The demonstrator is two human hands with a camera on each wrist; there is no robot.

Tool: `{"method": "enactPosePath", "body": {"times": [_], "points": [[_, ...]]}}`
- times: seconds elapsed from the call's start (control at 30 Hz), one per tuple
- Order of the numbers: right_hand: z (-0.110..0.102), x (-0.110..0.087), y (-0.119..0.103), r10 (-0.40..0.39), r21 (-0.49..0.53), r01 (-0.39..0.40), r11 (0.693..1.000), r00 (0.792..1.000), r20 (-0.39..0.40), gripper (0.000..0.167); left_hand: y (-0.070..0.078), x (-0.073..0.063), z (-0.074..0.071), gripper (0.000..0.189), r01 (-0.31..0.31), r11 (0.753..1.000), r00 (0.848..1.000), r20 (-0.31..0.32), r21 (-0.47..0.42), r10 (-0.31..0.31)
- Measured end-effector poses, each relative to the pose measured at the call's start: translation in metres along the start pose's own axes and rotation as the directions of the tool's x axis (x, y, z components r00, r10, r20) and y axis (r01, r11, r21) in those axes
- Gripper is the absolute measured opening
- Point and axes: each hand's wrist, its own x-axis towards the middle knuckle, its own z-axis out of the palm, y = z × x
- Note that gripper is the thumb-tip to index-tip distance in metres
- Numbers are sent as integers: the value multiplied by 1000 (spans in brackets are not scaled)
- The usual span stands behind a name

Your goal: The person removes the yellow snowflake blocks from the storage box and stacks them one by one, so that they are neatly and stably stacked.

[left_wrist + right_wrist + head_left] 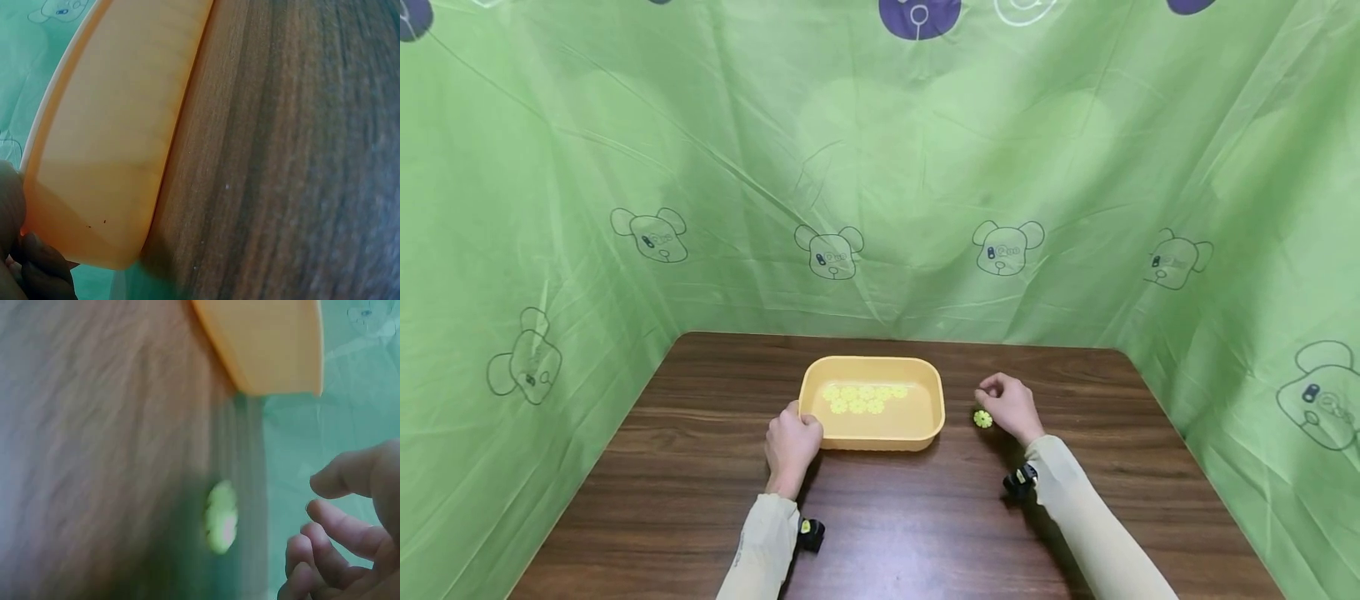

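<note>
A yellow rectangular plastic basin [868, 441] stands on the table, with several yellow flower-shaped pieces [857, 406] lying on its floor. My left hand [793, 442] grips the basin's left side near the front corner; in the left wrist view its fingers [44, 269] are at the rim. To the right of the basin, one yellow-green flower-shaped piece [982, 419] lies apart on the tabletop. Just beyond that piece is my right hand [1011, 407], raised over the table. In the right wrist view its thumb and fingers are bent with a small gap, and nothing shows between them.
The dark wood-grain table [700, 483] fills the lower part of the head view. Green cloth [910, 150] printed with bear heads hangs behind it and along both sides. Black wrist cameras [811, 534] are strapped on both wrists over light sleeves.
</note>
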Motion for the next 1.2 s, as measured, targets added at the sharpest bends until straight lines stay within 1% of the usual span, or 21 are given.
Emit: {"method": "enactPosePath", "body": {"times": [0.13, 0.33, 0.53, 0.63, 0.73, 0.87, 0.97, 1.07, 1.1, 1.13, 1.2], "points": [[7, 5, -25, -68, 27, 68, 997, 998, -4, 19, 0, 0, -1, 32, 4, 1000, 1000, 3, -2, -4], [17, 12, -67, -158, 40, 158, 987, 987, -8, 18, -1, 0, 0, 35, 11, 1000, 1000, 8, -6, -11], [33, 17, -107, -206, 45, 205, 978, 978, 18, 18, -3, 0, 0, 37, 10, 1000, 1000, 4, -7, -10], [42, 19, -121, -230, 47, 228, 973, 972, 49, 19, -3, 0, 0, 37, 5, 1000, 1000, 1, -8, -5], [52, 21, -127, -238, 30, 236, 971, 966, 100, 22, -2, -1, 1, 36, 3, 1000, 1000, 0, -11, -3], [68, 23, -124, -227, -60, 241, 969, 957, 181, 26, -3, -2, 2, 33, 4, 1000, 1000, 0, -9, -4], [78, 24, -119, -234, -152, 272, 950, 945, 229, 30, -4, -2, 3, 32, 0, 1000, 1000, -4, -8, 0], [85, 24, -117, -249, -206, 302, 931, 937, 246, 34, -4, -1, 3, 32, -4, 1000, 1000, -12, -11, 3], [87, 25, -117, -257, -221, 312, 924, 935, 246, 34, -4, -1, 3, 32, -5, 1000, 1000, -14, -12, 5], [88, 25, -117, -255, -229, 314, 921, 933, 254, 29, -4, 0, 3, 32, -7, 1000, 1000, -16, -13, 7], [91, 25, -118, -254, -265, 322, 909, 932, 259, 15, -5, 1, 2, 33, -9, 1000, 1000, -18, -13, 9]]}}
